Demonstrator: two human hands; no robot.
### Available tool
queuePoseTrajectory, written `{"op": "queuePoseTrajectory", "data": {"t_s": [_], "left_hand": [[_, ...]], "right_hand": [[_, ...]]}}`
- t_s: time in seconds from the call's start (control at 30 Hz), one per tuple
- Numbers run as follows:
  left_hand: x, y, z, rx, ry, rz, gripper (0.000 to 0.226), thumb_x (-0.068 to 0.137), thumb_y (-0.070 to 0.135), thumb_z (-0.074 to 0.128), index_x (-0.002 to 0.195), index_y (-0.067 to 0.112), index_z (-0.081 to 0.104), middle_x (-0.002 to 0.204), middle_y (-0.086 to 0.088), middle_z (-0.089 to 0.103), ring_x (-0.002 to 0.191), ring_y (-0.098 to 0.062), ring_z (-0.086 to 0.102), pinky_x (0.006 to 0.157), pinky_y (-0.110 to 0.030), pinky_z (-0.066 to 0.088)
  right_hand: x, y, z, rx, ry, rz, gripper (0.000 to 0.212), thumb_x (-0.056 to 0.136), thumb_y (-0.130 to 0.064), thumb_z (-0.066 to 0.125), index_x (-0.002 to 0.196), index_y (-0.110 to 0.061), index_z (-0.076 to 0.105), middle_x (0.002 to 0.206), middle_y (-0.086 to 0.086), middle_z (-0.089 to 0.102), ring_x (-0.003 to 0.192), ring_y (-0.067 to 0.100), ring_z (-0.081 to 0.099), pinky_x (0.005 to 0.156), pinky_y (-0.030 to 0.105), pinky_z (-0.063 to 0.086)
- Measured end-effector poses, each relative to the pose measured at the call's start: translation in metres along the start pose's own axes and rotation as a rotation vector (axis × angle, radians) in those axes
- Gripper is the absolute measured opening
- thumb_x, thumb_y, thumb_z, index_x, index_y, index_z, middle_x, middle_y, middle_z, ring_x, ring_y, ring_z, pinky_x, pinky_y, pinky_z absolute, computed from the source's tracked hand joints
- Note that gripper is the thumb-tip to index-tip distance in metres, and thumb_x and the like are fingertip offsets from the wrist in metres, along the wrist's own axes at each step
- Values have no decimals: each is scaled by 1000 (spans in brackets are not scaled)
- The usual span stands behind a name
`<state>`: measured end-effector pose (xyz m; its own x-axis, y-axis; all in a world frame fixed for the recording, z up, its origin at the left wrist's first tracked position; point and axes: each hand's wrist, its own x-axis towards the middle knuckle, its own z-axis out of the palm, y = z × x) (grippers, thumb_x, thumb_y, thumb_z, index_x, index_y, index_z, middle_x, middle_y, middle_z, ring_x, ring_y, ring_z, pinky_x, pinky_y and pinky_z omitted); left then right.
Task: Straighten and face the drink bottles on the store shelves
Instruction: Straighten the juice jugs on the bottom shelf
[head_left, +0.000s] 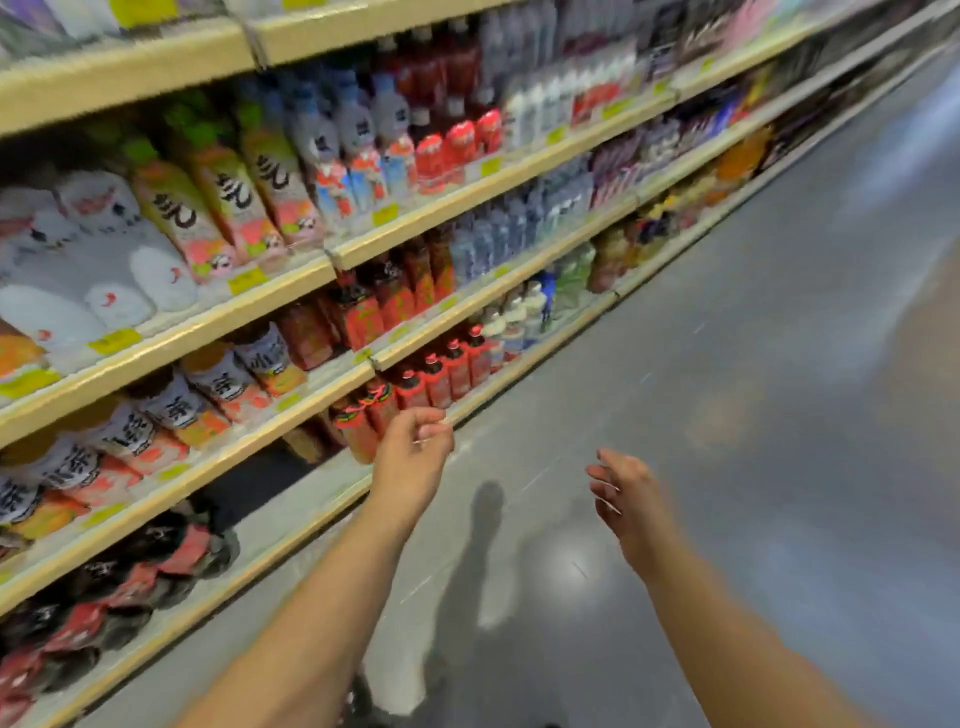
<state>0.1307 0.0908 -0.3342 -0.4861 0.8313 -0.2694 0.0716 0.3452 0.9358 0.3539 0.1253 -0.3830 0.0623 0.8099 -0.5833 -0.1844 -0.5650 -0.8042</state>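
Observation:
Tiered store shelves run along the left, packed with drink bottles. On the bottom shelf (291, 514) stands a row of red bottles (436, 376) with dark caps. My left hand (413, 449) hovers just in front of the nearest red bottle (358, 431), fingers loosely curled and holding nothing. My right hand (631, 493) hangs over the aisle floor to the right, fingers relaxed and empty. Above are orange-and-white tea bottles (218, 387), pink-and-green labelled bottles (228, 208) and blue-capped bottles (358, 150). The whole view is motion-blurred.
A gap of bare shelf (270, 483) lies left of the red bottles. Dark packs with red labels (156, 566) fill the bottom shelf nearer me. Yellow price tags (114, 340) line the shelf edges. The grey aisle floor (727, 364) stretches to the right.

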Motion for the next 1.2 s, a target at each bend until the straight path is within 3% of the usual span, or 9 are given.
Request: {"op": "queuePoseTrajectory", "data": {"t_s": [0.13,0.27,0.37,0.57,0.67,0.8,1.07,1.2], "left_hand": [[-23,28,71,2,-100,71,16,88,3,54,99,13,59,85,-6,62,79,-22,57,72,-36,47],[-20,51,119,-23,-162,86,18,87,6,57,94,22,57,82,-4,62,76,-20,55,68,-34,45],[-4,56,147,-13,-178,68,17,87,10,58,101,20,59,82,-2,63,80,-19,59,76,-38,50],[71,67,215,-13,-160,31,16,87,12,59,98,24,59,91,-3,66,90,-21,63,82,-41,52],[120,93,259,-29,-152,26,18,87,11,58,91,28,58,85,-1,66,86,-21,61,78,-38,50],[180,138,317,-36,-188,39,16,88,10,58,92,26,58,83,-2,65,78,-19,58,78,-38,49],[265,198,446,-7,-304,56,14,91,7,55,95,21,56,85,-2,63,84,-21,58,82,-39,48],[311,209,504,-1,-237,-4,11,91,9,56,96,19,58,85,-3,64,83,-20,58,78,-36,48]], "right_hand": [[0,-46,-76,54,48,-112,10,91,-20,61,82,-18,58,75,1,62,52,4,54,43,11,40],[18,-78,-118,83,69,-142,11,92,-19,60,82,-18,57,77,1,61,59,8,52,44,12,41],[45,-93,-132,79,57,-145,7,91,-23,62,85,-19,60,79,0,63,63,9,54,53,17,44],[137,-138,-135,-45,4,-164,13,85,-30,69,90,-19,63,82,-4,65,68,9,57,63,23,43],[186,-170,-134,-105,-2,-160,11,83,-28,70,88,-21,63,80,-7,66,69,8,59,64,22,43],[244,-219,-145,-98,28,-149,19,83,-32,71,95,-19,64,84,-5,69,72,9,61,64,24,45],[364,-305,-196,-45,105,-131,21,83,-31,71,96,-16,64,86,-3,68,72,10,60,64,25,45],[437,-351,-223,-84,98,-101,21,84,-34,70,94,-17,62,91,-1,68,77,12,61,66,25,45]]}}
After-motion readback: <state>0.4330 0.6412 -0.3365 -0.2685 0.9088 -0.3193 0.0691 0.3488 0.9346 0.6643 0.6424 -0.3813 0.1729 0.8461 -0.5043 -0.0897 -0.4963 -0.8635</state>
